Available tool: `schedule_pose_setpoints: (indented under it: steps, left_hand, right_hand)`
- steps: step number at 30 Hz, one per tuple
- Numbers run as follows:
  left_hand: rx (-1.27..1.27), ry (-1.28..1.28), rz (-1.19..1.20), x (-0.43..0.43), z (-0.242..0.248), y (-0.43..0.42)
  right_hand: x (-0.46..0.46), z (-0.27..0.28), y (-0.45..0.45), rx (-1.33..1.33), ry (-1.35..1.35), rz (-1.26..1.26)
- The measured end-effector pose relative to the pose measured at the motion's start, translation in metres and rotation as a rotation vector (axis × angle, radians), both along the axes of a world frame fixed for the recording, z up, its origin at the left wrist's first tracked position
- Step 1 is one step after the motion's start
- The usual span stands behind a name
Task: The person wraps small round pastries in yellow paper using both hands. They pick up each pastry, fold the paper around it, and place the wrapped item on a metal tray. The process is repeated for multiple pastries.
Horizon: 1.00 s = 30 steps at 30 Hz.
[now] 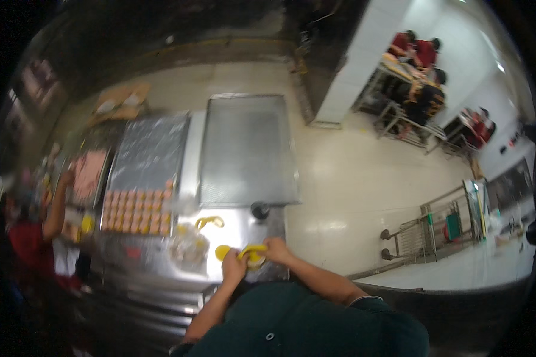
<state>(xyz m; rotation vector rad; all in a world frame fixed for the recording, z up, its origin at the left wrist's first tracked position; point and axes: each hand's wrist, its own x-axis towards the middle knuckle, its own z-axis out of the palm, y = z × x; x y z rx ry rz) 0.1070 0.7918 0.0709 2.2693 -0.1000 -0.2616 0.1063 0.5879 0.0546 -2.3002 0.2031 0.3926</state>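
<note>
Both my hands are over the near edge of a shiny metal table [152, 263]. My left hand [234, 266] and my right hand [277, 251] grip a bent yellow strip [253, 248] between them. Under it lies a pale round thing with yellow on it, too blurred to name. A flat yellow disc [224, 252] rests beside my left hand. Farther off are a looped yellow strip [210, 222], a clear plastic bag [188, 250] with things in it and a small dark round container [260, 210].
Beyond my hands lies a large metal mesh tray [248, 151]. Left of it, a tray [154, 147] holds rows of pink-and-yellow pieces [136, 212]. A co-worker in red [31, 245] reaches to a pink-filled tray [89, 176]. A wheeled rack [429, 232] stands right, other people far behind.
</note>
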Motion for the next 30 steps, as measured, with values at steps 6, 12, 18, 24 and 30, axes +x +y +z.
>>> schedule_pose_setpoints:
  steps: [6,12,18,24,30]
  left_hand:
    - [-0.123,0.172,-0.048,-0.003,0.034,0.008]
    - [-0.241,0.223,-0.200,0.007,0.065,0.032]
    - [-0.325,0.042,0.193,0.062,0.076,0.058]
    - [0.015,-0.198,0.221,0.063,0.064,0.063]
    - [0.053,0.203,-0.065,0.011,0.026,0.042]
  right_hand:
    - [-0.005,0.047,0.003,-0.075,-0.154,0.050]
    - [-0.006,0.083,0.001,0.551,0.162,0.077]
    - [0.010,0.090,-0.005,0.722,0.239,-0.204]
    - [0.006,0.056,0.001,0.025,-0.171,-0.003]
    - [0.000,0.030,0.016,-0.095,-0.169,0.111]
